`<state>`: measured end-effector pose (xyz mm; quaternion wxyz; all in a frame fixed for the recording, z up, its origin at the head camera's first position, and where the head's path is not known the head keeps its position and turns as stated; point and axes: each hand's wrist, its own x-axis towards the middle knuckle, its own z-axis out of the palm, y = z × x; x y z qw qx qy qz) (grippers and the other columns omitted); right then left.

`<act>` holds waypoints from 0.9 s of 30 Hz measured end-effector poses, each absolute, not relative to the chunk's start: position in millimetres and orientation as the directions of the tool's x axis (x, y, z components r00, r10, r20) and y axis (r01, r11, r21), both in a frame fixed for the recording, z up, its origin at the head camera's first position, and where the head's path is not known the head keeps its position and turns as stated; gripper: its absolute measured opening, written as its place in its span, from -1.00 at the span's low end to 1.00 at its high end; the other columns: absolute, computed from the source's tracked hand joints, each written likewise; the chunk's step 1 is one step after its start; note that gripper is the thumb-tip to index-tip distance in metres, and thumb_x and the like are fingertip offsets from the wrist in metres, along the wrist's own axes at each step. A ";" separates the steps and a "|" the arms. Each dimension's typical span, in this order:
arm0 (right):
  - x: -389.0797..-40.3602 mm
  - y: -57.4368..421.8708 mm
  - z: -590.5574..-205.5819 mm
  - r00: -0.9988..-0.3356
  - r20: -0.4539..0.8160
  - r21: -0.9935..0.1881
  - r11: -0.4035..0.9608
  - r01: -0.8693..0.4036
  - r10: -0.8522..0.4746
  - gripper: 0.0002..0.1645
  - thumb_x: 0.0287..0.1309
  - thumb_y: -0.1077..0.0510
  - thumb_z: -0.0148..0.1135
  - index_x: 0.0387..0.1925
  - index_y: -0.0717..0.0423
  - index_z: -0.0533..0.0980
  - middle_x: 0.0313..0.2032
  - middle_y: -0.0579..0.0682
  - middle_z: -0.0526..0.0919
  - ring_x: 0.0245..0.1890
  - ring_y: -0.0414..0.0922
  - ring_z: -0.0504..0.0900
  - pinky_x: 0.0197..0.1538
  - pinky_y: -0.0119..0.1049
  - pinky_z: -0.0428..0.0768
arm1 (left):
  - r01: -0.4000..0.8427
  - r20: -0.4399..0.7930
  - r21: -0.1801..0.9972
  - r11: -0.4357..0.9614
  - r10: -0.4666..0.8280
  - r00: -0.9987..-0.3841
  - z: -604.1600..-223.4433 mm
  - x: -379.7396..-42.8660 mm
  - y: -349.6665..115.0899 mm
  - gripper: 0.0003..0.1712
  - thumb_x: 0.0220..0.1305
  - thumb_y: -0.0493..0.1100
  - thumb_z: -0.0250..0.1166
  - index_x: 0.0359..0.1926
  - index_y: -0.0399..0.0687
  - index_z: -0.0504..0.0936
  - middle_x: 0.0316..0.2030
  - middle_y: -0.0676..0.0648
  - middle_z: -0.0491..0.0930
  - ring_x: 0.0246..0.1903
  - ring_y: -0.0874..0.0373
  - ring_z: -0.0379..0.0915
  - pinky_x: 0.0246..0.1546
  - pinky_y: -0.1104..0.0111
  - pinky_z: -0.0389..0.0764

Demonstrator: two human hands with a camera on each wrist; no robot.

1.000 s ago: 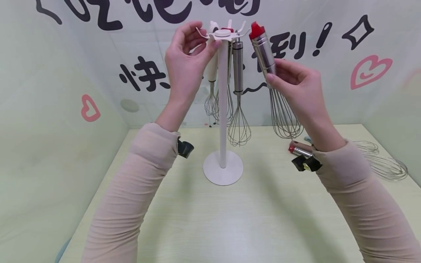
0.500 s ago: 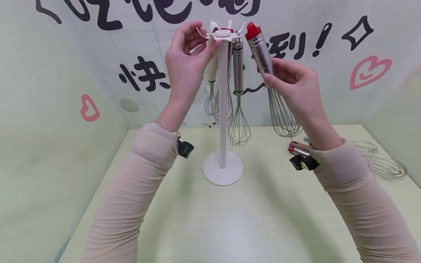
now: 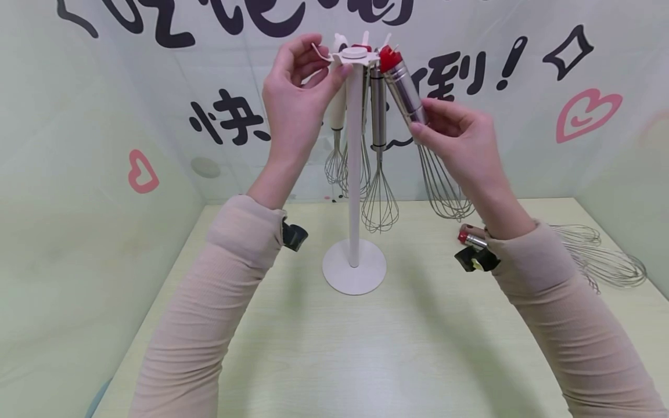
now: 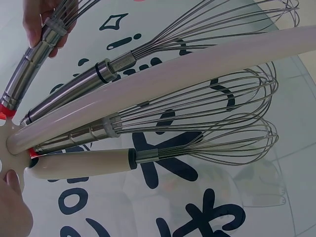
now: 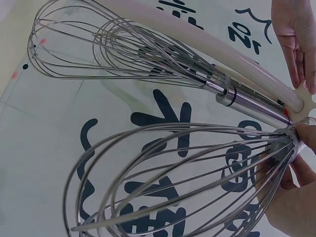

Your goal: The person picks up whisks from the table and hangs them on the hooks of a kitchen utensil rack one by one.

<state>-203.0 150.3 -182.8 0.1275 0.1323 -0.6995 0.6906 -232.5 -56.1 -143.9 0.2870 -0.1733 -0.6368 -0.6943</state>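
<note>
A white whisk stand (image 3: 354, 168) stands upright in the head view, with a hooked top and a round base. At its top, my left hand (image 3: 299, 87) pinches the rim on the left side between thumb and fingers. Thumb and fingers of my right hand (image 3: 460, 130) grip the lower handle of a steel whisk (image 3: 403, 90) with a red end. This whisk is tilted, its red end at a right-hand hook, its wires (image 5: 163, 168) pointing down. Behind the post hang a steel whisk (image 3: 378, 110), a white-handled whisk (image 4: 84, 164) and a red-ended whisk (image 4: 76, 138).
Several more whisks (image 3: 617, 264) lie on the table at the right, partly covered by my right sleeve (image 3: 538, 261). The stand's round base (image 3: 355, 281) rests on the pale table (image 3: 334, 354). A lettered cloth backdrop (image 3: 235, 168) rises behind.
My right hand has carried the whisk left and slightly down, so its red end now meets the stand's right-hand hook. The left hand has stayed at the rim.
</note>
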 end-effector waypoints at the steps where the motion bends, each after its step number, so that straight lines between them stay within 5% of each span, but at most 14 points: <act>1: -203.3 149.7 -183.2 -0.933 0.359 -0.933 0.016 -0.359 -0.010 -0.48 0.04 0.30 0.37 0.10 0.21 0.53 -0.08 -0.03 0.68 -0.12 -0.21 0.64 -0.08 -0.63 0.65 | 0.619 0.607 0.785 -0.023 -0.177 -0.775 -143.9 -232.5 -56.1 -0.40 0.00 -0.39 0.44 0.10 -0.34 0.46 -0.20 0.00 0.51 -0.10 0.16 0.53 0.09 0.54 0.60; 27: -213.5 133.1 -197.2 -0.924 0.382 -0.922 0.061 -0.383 -0.027 -0.55 0.09 0.31 0.32 0.06 0.20 0.51 -0.24 -0.14 0.66 -0.23 -0.24 0.62 -0.09 -0.58 0.64 | 0.611 0.597 0.791 -0.031 -0.177 -0.782 -141.4 -227.6 -54.6 -0.41 0.01 -0.40 0.43 0.10 -0.36 0.45 -0.22 0.00 0.50 -0.10 0.15 0.53 0.10 0.54 0.60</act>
